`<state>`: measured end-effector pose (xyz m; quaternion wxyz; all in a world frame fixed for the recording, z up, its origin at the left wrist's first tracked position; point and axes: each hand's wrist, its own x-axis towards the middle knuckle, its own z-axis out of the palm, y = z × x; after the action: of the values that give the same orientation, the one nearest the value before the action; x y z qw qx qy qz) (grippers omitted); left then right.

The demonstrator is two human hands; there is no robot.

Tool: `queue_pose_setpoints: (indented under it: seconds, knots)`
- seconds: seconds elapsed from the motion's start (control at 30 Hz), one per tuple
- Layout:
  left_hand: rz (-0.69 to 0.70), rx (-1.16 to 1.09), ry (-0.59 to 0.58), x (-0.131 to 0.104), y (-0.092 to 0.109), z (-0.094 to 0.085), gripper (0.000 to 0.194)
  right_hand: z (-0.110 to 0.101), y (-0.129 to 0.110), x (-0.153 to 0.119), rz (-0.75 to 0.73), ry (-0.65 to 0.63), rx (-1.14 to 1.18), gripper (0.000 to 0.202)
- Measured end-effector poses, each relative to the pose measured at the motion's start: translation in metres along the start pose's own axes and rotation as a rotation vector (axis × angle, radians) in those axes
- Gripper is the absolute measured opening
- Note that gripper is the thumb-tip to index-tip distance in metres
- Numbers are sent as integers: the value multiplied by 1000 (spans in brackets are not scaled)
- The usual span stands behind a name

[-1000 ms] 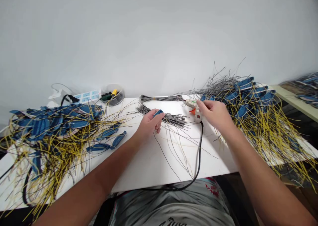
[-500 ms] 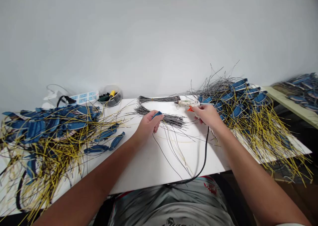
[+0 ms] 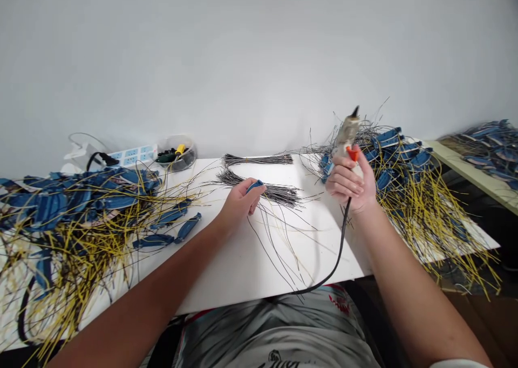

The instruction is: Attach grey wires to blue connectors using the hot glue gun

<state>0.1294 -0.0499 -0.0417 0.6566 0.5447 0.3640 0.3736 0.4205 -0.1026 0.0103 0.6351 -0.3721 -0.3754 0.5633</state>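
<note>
My left hand [image 3: 242, 199] pinches a small blue piece [image 3: 254, 186] between thumb and fingers, above the white table. Thin dark and yellowish wires hang down from below this hand. My right hand [image 3: 348, 183] is wrapped round a glue gun [image 3: 346, 133] with an orange trigger, held up off the table with its dark nozzle pointing upward. The gun's black cord [image 3: 339, 253] runs down to the table's front edge. Behind my left hand lies a bundle of thin dark wires [image 3: 281, 194], and a second tied bundle [image 3: 259, 159] is farther back.
Blue pieces with yellow and black wires form a pile on the left [image 3: 84, 200] and another on the right [image 3: 404, 168]. A power strip [image 3: 131, 156] and a round clear container [image 3: 178, 155] stand at the back left. A pale wall closes off the rear.
My right hand has picked the glue gun up off the table, closed round its handle and turned its nozzle upward. My left hand stays almost in place with the blue piece.
</note>
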Motion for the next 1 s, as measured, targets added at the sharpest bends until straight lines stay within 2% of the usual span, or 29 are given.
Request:
queue_pose_setpoints:
  seconds: [0.07,0.17,0.27,0.37,0.47,0.57,0.63,0.73,0.83,0.87,0.93,1.0]
  knots:
    - [4,2,1,0,-1,0,29,-5,-11,-3,-73,29,11,57]
    - [10,2,13,1,-1,0,28,-10,-32,-7,-127,-6,-18,62]
    - [12,-4,17,1,-1,-1,28,-4,-50,-13,-136,-18,-121,54]
    - [14,-7,9,2,-2,-2,27,12,-61,-19,-217,64,-311,41]
    - [12,-20,10,2,-3,-3,27,29,-69,-17,-295,175,-565,49]
    - [26,-25,10,3,-4,-3,27,38,-69,-6,-311,226,-825,49]
    - [40,-22,4,3,-4,-4,27,38,-55,5,-251,212,-954,50]
    - [43,-31,-6,2,-3,-4,28,30,-10,21,-135,147,-1045,57]
    - [24,-23,-29,1,-4,-4,28,20,40,26,-242,102,-1028,56]
    - [19,-17,-34,2,-5,-4,28,18,52,24,-227,104,-1005,57]
    - [8,-21,-25,2,-6,-4,29,16,66,17,-154,113,-924,58]
    - [-16,-52,5,3,-6,-3,31,19,70,9,-82,76,-820,56]
